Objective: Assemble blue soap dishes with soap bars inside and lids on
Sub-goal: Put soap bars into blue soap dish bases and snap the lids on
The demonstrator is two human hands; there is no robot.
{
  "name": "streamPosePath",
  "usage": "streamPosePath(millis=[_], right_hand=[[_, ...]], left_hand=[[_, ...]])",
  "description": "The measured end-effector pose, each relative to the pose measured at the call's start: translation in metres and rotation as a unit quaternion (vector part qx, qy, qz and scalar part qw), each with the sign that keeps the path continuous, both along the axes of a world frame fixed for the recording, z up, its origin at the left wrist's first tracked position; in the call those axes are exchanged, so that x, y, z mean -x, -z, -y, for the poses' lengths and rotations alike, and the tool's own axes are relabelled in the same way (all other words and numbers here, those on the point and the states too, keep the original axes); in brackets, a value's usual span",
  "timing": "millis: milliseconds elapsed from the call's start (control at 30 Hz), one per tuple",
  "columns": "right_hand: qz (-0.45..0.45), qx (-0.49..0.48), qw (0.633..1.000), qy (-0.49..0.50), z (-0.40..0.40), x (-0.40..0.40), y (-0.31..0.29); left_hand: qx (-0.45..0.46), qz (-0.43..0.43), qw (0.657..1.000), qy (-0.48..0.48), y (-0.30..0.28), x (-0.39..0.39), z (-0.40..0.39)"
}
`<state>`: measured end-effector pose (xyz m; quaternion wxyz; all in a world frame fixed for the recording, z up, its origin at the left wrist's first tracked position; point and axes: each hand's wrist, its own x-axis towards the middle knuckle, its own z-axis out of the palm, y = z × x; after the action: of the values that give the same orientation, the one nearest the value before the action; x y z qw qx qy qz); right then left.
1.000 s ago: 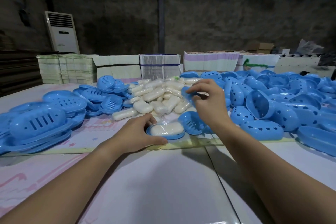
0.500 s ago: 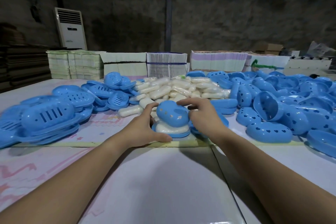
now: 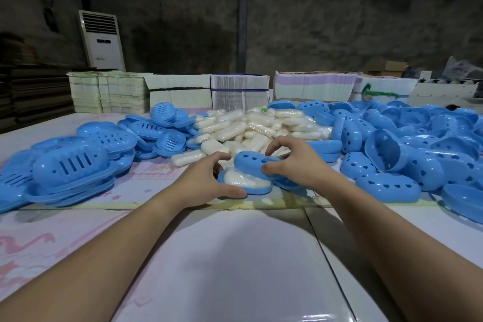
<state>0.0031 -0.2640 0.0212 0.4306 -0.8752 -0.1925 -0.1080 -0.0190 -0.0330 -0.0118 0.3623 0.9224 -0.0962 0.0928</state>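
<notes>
Soap dish base [image 3: 257, 189], blue, on the bench [image 3: 222, 256] just in front of the soap bar heap [image 3: 258, 127], a white soap bar [image 3: 245, 180] seated inside. Left hand [image 3: 206, 180]: fingers curled round the base's left end, apparently steadying it. Right hand [image 3: 295, 162]: pinching a heart-holed lid [image 3: 252, 162], tilted over the soap, not yet seated. Slotted trays [image 3: 70, 165] lie left of the heap; spare lids [image 3: 407, 154] lie right, presumably within easy reach.
</notes>
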Motion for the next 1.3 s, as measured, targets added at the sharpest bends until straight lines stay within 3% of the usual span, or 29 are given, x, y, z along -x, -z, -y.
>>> streamPosePath(millis=[133,433,900,1133,1300], right_hand=[[-0.063,0.06,0.993,-0.084,0.009,-0.001,0.0],[-0.055,0.104,0.984,-0.136,0.006,0.002,-0.001],[-0.042,0.035,0.981,-0.189,-0.002,0.013,0.0],[-0.046,-0.047,0.982,-0.178,-0.012,0.019,0.002],[-0.044,-0.069,0.988,-0.134,-0.016,0.017,0.005]], left_hand=[[-0.008,0.002,1.0,0.001,-0.001,0.002,-0.003],[-0.002,0.069,0.998,0.012,-0.001,0.004,-0.003],[0.187,0.075,0.978,0.051,-0.002,0.006,0.001],[0.356,0.046,0.931,0.071,-0.005,0.006,0.009],[0.491,-0.091,0.853,0.153,-0.005,0.003,0.003]])
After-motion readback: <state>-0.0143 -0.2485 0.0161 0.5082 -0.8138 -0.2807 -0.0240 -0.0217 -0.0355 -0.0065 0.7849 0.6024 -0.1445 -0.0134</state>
